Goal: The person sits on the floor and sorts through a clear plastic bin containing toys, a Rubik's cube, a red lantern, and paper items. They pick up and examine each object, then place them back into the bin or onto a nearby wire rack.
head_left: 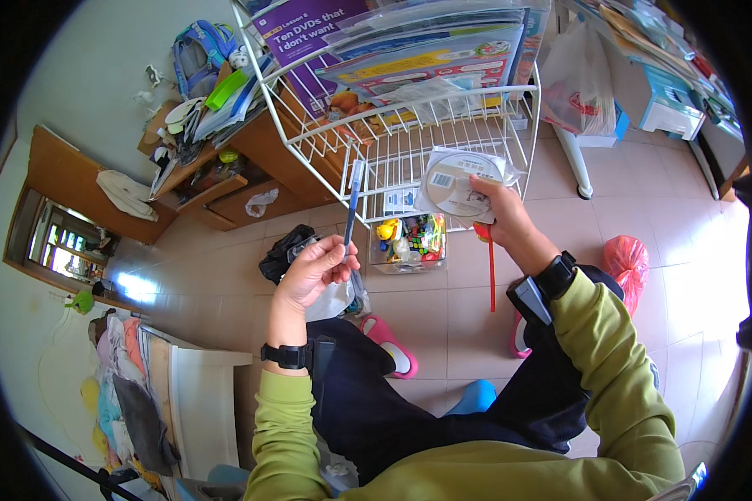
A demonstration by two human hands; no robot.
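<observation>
My left hand [316, 266] grips the lower end of a slim pen with a clear cap [353, 200], which points upward. To the right, my right hand [501, 203] pinches a disc in a clear plastic sleeve [457, 181] by its right edge. The disc's label bears writing and a barcode. Both hands are in front of a white wire rack [401, 134] whose upper basket holds books and plastic folders [432, 59]. Below the disc, a clear bin of small toys [407, 266] stands on the floor. A red strip [492, 269] hangs below my right hand.
A black plastic bag [285, 250] lies left of the toy bin. A knotted red bag [626, 263] sits on the tiled floor at right. A wooden cabinet [288, 169] and a cluttered desk [658, 69] flank the rack. A white bedside unit [207, 401] stands at lower left.
</observation>
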